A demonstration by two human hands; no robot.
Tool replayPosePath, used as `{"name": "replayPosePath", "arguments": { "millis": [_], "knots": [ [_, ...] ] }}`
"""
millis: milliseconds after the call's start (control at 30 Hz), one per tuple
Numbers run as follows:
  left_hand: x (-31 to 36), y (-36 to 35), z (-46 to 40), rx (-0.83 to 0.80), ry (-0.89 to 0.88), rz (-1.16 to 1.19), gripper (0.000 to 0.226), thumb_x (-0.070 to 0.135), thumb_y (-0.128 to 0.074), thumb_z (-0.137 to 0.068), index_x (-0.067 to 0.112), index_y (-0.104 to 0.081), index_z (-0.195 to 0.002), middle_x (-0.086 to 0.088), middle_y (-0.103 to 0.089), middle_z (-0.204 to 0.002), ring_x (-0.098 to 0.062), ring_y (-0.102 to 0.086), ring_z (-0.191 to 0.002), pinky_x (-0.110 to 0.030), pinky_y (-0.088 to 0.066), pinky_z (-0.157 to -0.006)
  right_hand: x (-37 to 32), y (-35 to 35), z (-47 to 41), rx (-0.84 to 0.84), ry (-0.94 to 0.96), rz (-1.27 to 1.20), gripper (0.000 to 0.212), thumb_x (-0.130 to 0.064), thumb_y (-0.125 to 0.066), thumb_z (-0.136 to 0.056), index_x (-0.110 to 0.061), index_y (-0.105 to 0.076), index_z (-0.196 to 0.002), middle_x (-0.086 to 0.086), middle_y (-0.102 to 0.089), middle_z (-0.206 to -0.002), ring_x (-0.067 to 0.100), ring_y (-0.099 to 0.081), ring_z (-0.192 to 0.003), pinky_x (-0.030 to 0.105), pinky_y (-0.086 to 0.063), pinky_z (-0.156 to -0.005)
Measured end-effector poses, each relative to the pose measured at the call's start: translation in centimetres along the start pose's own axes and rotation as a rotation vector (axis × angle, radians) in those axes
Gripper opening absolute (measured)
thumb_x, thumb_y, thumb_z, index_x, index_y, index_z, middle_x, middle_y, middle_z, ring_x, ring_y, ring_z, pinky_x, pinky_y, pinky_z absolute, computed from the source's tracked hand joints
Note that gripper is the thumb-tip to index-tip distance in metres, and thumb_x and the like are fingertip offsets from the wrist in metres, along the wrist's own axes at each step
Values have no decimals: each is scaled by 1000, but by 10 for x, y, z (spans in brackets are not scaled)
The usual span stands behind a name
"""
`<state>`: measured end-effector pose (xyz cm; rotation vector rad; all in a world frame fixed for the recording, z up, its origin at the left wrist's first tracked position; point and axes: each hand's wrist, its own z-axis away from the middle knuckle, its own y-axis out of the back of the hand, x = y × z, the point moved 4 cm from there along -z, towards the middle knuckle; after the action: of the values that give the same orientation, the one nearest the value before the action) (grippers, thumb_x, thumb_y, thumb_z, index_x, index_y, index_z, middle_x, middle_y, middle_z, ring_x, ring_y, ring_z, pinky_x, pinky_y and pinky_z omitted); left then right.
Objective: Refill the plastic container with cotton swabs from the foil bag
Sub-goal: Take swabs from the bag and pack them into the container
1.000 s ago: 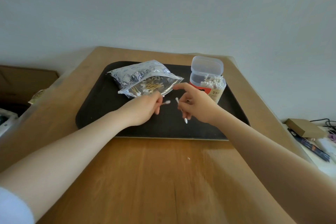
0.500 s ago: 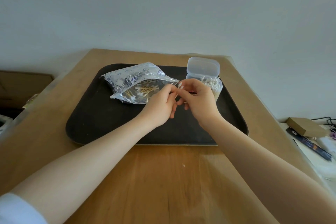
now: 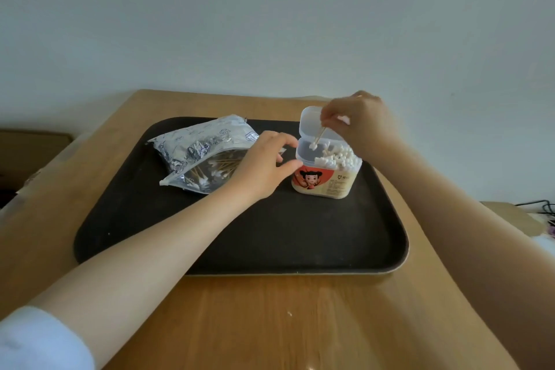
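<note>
A plastic container (image 3: 326,182) with a cartoon label stands on the black tray (image 3: 270,237), its hinged lid up and many white swab tips showing inside. Above its opening, my right hand (image 3: 360,123) pinches a cotton swab (image 3: 317,137) that points down into the container. My left hand (image 3: 264,165) sits beside the container's left wall, thumb and fingers spread, the thumb at the wall; whether it touches is unclear. The foil bag (image 3: 204,153) lies on the tray's far left, its mouth facing me, with several wooden-stick swabs inside.
The tray lies on a wooden table (image 3: 270,324) against a pale wall. A cardboard box and cables (image 3: 537,213) sit off the table's right side. A dark shelf (image 3: 30,153) is at the left.
My hands met in front of the bag and the swab passed to my right hand, which then rose over the container. My left hand moved right to the container's side.
</note>
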<state>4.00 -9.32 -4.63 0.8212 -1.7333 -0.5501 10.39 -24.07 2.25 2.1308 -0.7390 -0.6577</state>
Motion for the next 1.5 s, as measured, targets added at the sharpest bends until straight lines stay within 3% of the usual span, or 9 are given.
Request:
{"name": "replayPosePath", "arguments": {
  "millis": [200, 433, 533, 700, 800, 867, 967, 1133, 1500],
  "knots": [
    [-10, -10, -7, 3, 52, -72, 30, 31, -64, -85, 18, -55, -111, 0, -46, -125, -12, -59, -82, -24, -45, -76, -4, -32, 7, -339, 123, 178, 15, -21, -60, -88, -19, -74, -89, 10, -61, -95, 28, -56, -91, 35, -47, -76],
    [-8, -10, -5, 23, 23, -66, 24, 26, -59, -89, 16, -56, -111, 1, -47, -119, -8, -55, -72, -22, -45, -73, 3, -33, 19, -547, -106, -111, 44, -38, -46, -94, -12, -58, -61, 6, -53, -59, 16, -46, -55, 33, -42, -60],
    [-4, 2, 4, 63, -63, -59, 20, 19, -57, -90, 13, -60, -109, -1, -55, -114, -12, -57, -75, -26, -47, -72, -2, -37, 24, -642, -114, -32, 40, -45, -42, -93, -15, -68, -87, 4, -63, -75, 19, -59, -70, 33, -49, -68],
    [-16, 47, 38, 212, -337, -388, 14, 16, -60, -80, 7, -70, -82, -14, -61, -112, -32, -56, -102, -41, -44, -86, -25, -21, 25, -301, 5, 4, 30, -32, -44, -96, -13, -66, -102, 4, -63, -104, 24, -56, -93, 32, -43, -74],
    [-37, 67, 47, 85, -275, -734, 10, 14, -70, -77, 10, -74, -85, -17, -54, -129, -40, -45, -122, -55, -38, -96, -55, -21, 32, -192, 189, -43, 32, -26, -44, -93, -5, -67, -86, 8, -67, -91, 29, -60, -84, 29, -38, -66],
    [-50, 79, 52, -9, -126, -861, 27, 17, -60, -86, 14, -67, -112, -11, -42, -142, -35, -37, -130, -48, -35, -102, -79, -31, 40, -239, 298, -66, 38, -29, -38, -91, -5, -65, -79, 7, -64, -82, 29, -60, -77, 33, -46, -63],
    [-61, 97, 51, -8, 12, -877, 56, 3, -46, -89, 17, -35, -142, -8, -40, -143, -31, -46, -121, -39, -46, -78, -110, -49, 46, -319, 347, -65, 27, -20, -42, -94, -7, -65, -94, 6, -64, -92, 26, -60, -85, 42, -52, -69],
    [-58, 106, 56, 44, -124, -814, 72, 4, -58, -84, 17, -23, -146, -5, -42, -141, -31, -58, -96, -36, -43, -54, -142, -81, 28, -448, 180, -47, 37, -1, -46, -89, -10, -51, -124, 10, -59, -118, 28, -58, -104, 42, -51, -85],
    [-55, 113, 62, -117, -15, -638, 99, 36, -67, -78, 28, 3, -149, 8, -17, -154, -25, -59, -96, -29, -38, -55, -158, -149, 4, -749, 26, 307, 50, -17, -46, -92, -2, -33, -138, 15, -45, -135, 30, -48, -118, 37, -42, -93]
  ]
}}
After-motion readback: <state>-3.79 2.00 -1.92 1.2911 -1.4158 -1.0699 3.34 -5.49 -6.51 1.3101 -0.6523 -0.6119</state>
